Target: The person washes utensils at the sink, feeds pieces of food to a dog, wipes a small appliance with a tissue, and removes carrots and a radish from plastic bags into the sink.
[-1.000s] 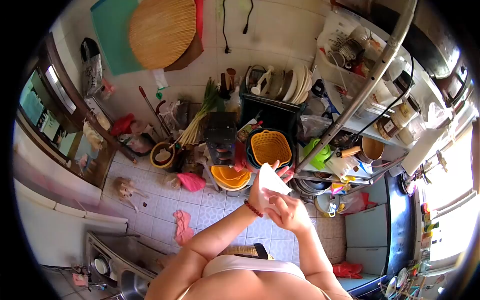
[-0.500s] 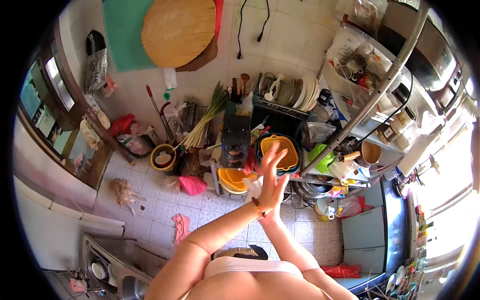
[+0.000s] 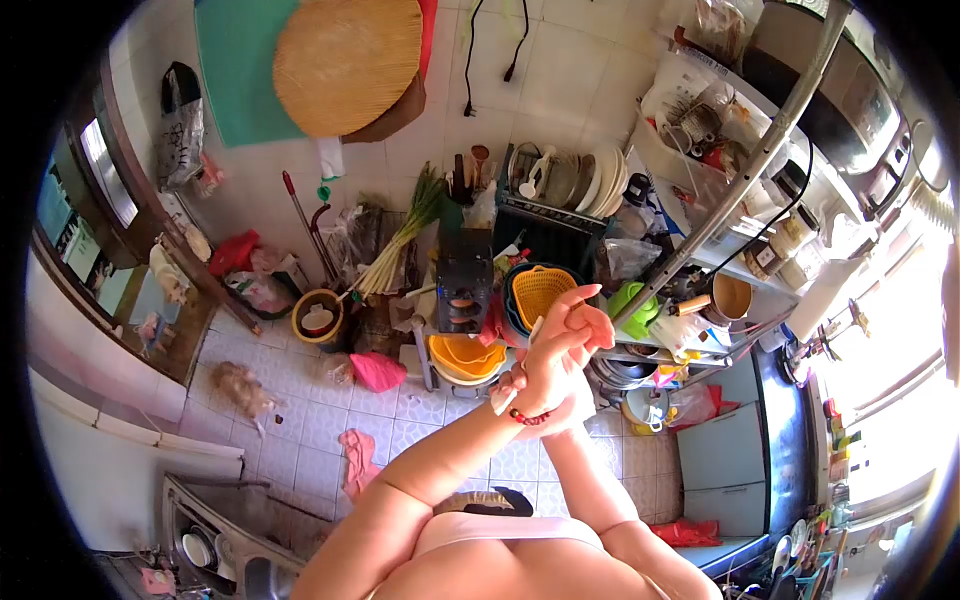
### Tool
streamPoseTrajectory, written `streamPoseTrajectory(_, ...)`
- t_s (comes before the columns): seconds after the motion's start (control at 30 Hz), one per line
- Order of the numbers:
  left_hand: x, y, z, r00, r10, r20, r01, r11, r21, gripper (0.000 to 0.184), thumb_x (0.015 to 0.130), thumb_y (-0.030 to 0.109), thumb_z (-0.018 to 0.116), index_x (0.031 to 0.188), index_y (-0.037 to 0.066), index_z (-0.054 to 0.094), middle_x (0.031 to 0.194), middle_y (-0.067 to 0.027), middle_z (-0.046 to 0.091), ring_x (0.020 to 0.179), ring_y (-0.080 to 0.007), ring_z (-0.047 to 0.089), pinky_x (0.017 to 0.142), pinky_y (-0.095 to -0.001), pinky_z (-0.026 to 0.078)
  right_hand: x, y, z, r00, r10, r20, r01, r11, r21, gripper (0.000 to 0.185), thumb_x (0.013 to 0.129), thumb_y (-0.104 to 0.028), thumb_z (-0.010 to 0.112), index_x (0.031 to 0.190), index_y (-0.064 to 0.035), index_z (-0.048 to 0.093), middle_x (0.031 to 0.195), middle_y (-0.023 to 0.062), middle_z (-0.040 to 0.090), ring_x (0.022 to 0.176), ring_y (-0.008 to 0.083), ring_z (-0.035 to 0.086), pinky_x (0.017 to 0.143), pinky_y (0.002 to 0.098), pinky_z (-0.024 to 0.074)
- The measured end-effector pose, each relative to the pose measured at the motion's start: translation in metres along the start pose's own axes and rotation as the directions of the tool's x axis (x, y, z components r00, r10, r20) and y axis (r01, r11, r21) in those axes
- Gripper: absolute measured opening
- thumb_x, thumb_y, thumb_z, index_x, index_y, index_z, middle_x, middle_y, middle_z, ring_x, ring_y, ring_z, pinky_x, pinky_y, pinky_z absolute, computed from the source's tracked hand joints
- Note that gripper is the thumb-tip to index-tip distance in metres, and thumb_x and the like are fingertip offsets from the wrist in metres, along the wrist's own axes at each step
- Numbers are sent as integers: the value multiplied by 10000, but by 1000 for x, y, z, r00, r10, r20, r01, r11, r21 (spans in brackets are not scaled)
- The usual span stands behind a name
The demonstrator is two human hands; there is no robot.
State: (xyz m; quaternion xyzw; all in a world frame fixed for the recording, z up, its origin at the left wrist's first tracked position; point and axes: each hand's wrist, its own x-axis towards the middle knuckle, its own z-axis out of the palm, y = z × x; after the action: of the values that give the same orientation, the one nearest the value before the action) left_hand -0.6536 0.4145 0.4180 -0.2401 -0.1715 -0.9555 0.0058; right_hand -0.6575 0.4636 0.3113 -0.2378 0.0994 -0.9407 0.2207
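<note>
My left hand (image 3: 562, 350), with a beaded bracelet (image 3: 530, 417) at its wrist, is raised in front of me. Its fingers are apart and slightly bent, holding nothing that I can see. Behind it, my right hand (image 3: 572, 408) crosses under the left wrist, its fingers curled around the wrist's left side. A crumpled white tissue or thin cloth (image 3: 502, 400) sticks out from those fingers against the left wrist. Much of my right hand is hidden by the left. Beyond my fingers is a yellow plastic basket (image 3: 542, 290) in a dark basin.
A metal rack (image 3: 745, 180) with pots and jars stands at right. Along the wall are a dish rack (image 3: 565, 185), green onions (image 3: 405, 240) and orange basins (image 3: 466, 355). An animal (image 3: 240, 388) and a pink cloth (image 3: 358, 462) lie on the tiled floor.
My left hand has turned and its fingers have bent toward the right. My right hand's fingers now wrap the left wrist, with the white piece against it. The view has shifted slightly.
</note>
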Motion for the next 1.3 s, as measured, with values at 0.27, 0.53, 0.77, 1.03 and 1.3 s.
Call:
streamPoseTrajectory(0.27,-19,2,-37,920,-392,32,374,848,-375,539,909,201,433,1358,-12,223,1298,-223,391,1135,-297,459,900,-350,426,-6,-2,-13,999,-41,-8,41,999,27,480,894,-391,396,1247,-67,404,1306,137,384,1191,275,368,990,414,315)
streamPoseTrajectory(0.53,-47,46,-45,715,-693,94,693,720,43,475,913,190,429,1325,-9,303,1324,-189,386,1205,-260,428,957,-356,395,-1,-30,10,979,150,-140,-99,943,319,540,919,-437,314,1283,-44,384,1345,190,369,1218,321,388,1000,439,331)
streamPoseTrajectory(0.77,-26,58,-57,748,-594,-296,663,696,277,375,901,130,374,1242,-25,383,1017,-235,586,764,-259,647,703,-320,535,-18,19,19,816,109,-567,-173,983,-59,343,910,-342,396,1121,-96,510,1107,40,556,1062,154,510,885,309,418)
streamPoseTrajectory(1.03,-33,42,-59,923,294,249,-192,-210,959,539,929,391,348,1338,42,327,1420,-174,239,1310,-323,236,1059,-428,197,13,-23,55,882,-331,-335,64,788,-612,514,941,-296,331,1371,-30,242,1369,113,341,1268,216,322,1049,318,240)
streamPoseTrajectory(1.3,-53,-24,-120,878,198,-435,45,871,488,400,957,274,309,1188,-9,474,1276,-146,458,1182,-192,429,984,-318,336,53,-39,90,910,-392,138,125,-57,-990,751,890,-558,251,1403,-24,127,1454,149,140,1344,276,127,1084,399,78)
